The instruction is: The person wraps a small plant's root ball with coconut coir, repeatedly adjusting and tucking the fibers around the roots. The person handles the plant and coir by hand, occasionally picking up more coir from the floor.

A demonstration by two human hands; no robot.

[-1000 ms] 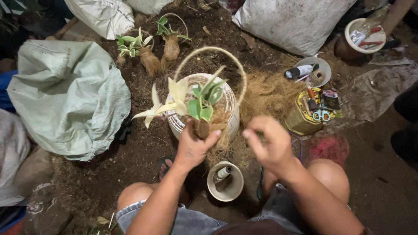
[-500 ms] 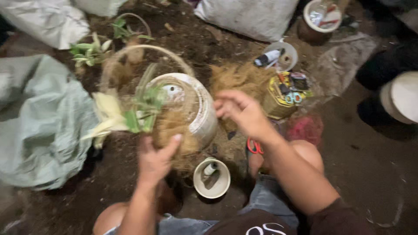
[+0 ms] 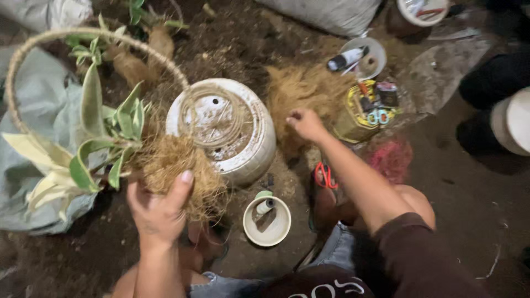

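The left hand [image 3: 160, 212] has its grip closed on the brown coconut-fibre root wad [image 3: 176, 168] of a green-and-cream leafy plant [image 3: 83, 149], pressed against the tipped white round pot with a rope handle [image 3: 243, 132] on the soil-covered floor. The right hand [image 3: 305, 124] pinches loose fibre from the brown fibre heap [image 3: 295, 91]. Held one-handed, the wad could likely slip off and shed fibre

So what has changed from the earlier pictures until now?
The white pot was tipped from upright onto its side, its bottom now facing the camera. The left hand keeps hold of the plant's fibre-wrapped roots. The right hand moved away from the pot to the coconut fibre pile. The small white bowl, the scissors and the grey sack stayed where they were.
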